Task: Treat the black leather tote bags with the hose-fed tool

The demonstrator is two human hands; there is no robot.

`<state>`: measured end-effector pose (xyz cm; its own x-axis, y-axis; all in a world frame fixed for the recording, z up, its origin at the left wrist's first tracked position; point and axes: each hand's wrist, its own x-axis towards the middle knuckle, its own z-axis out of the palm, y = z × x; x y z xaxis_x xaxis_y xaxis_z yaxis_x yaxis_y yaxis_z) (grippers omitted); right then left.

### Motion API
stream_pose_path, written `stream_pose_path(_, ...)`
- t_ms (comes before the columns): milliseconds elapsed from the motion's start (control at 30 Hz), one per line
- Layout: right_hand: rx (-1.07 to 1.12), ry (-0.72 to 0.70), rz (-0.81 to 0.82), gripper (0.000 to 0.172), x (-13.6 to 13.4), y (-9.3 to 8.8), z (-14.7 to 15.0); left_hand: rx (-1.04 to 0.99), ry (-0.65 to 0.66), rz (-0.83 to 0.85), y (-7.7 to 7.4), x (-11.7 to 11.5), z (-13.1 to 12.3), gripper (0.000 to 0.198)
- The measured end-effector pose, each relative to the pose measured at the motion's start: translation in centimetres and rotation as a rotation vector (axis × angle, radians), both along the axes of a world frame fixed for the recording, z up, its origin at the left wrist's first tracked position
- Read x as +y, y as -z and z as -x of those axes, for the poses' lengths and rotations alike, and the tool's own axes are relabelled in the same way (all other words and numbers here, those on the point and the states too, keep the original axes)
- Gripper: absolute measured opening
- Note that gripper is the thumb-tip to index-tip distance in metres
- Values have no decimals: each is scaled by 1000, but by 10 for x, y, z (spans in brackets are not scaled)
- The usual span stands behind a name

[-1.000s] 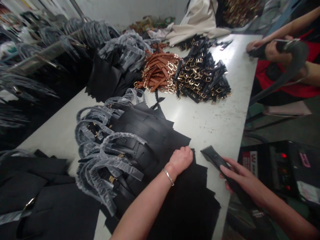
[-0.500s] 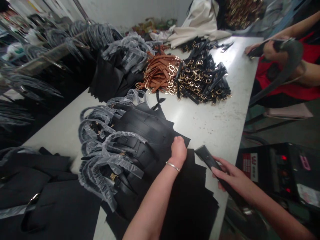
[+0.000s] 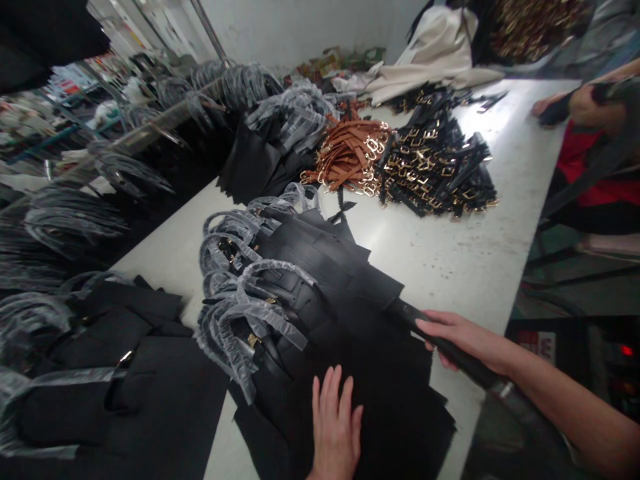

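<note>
My left hand (image 3: 334, 423) lies flat on a fanned stack of black leather bag panels (image 3: 395, 393), fingers stretched out and holding nothing. My right hand (image 3: 465, 337) is wrapped round a long black hose nozzle (image 3: 473, 370), with its hose trailing back under my forearm. The nozzle's flat tip is over the right edge of the panels; against the black I cannot tell if it touches them. Along the stack's left side rise bag handles (image 3: 275, 267) in clear plastic wrap, with small gold fittings among them.
Brown straps (image 3: 347, 153) and black straps (image 3: 440, 167) with gold buckles lie heaped across the table (image 3: 505, 267). More black bag pieces (image 3: 170, 393) are at left. A rack (image 3: 145, 127) of wrapped handles stands behind. Another person's hand (image 3: 593, 110) grips a dark tool at far right.
My left hand has gone from a closed grip at the panels' upper right edge to lying flat nearer me. The nozzle tip has come onto the panel edge. The view has shifted left.
</note>
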<state>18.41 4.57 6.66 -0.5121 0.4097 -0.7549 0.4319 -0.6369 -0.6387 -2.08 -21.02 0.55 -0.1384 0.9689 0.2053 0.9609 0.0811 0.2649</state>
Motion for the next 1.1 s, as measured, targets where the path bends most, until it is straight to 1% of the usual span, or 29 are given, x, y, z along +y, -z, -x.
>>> stream_pose_path(100, -12, -88, 22, 36, -2, -1, -6, 51, -21, 74, 4, -9, 8, 52)
stream_pose_path(167, -20, -98, 6, 38, -4, 0, -1, 57, -6, 106, 5, -8, 10, 55)
stream_pose_path(200, -28, -88, -37, 41, -5, 0, 4, 58, -4, 115, 5, -7, 9, 56)
stream_pose_path(267, -67, -38, -199, 52, -8, -1, 18, 58, -9, 126, 4, -4, 8, 57)
stream_pose_path(333, -81, 15, -359, 63, -13, -5, 29, 54, -13, 137, 3, -2, 6, 58)
stream_pose_path(367, -73, 27, -395, 67, -16, -9, 32, 50, -16, 143, 2, -1, 4, 57)
stream_pose_path(433, -35, 1, -367, 69, -24, -19, 34, 32, -24, 151, 1, 1, 1, 57)
stream_pose_path(533, 1, -90, -257, 68, -40, -29, 36, -9, -40, 143, 0, 5, -7, 56)
stream_pose_path(600, 5, -133, -191, 66, -49, -28, 46, -33, -33, 128, 0, 9, -13, 54)
stream_pose_path(700, 17, -144, -142, 61, -54, -21, 75, -58, -19, 92, 2, 12, -21, 50)
stream_pose_path(767, 39, -129, -160, 56, -51, -18, 94, -76, -12, 49, 3, 11, -23, 43)
stream_pose_path(833, 46, -93, -213, 55, -47, -19, 104, -96, -2, 4, 5, 8, -23, 36)
stream_pose_path(867, 43, -77, -238, 55, -47, -22, 103, -103, 2, -15, 5, 7, -23, 32)
stream_pose_path(933, 30, -81, -255, 57, -50, -29, 91, -103, 11, -40, 6, 4, -22, 25)
stream_pose_path(1033, -11, -180, -179, 64, -66, -37, 57, -84, 59, -45, 6, 1, -21, 18)
stream_pose_path(1100, -67, -245, -125, 70, -83, -37, 39, -74, 99, -44, 6, -1, -21, 16)
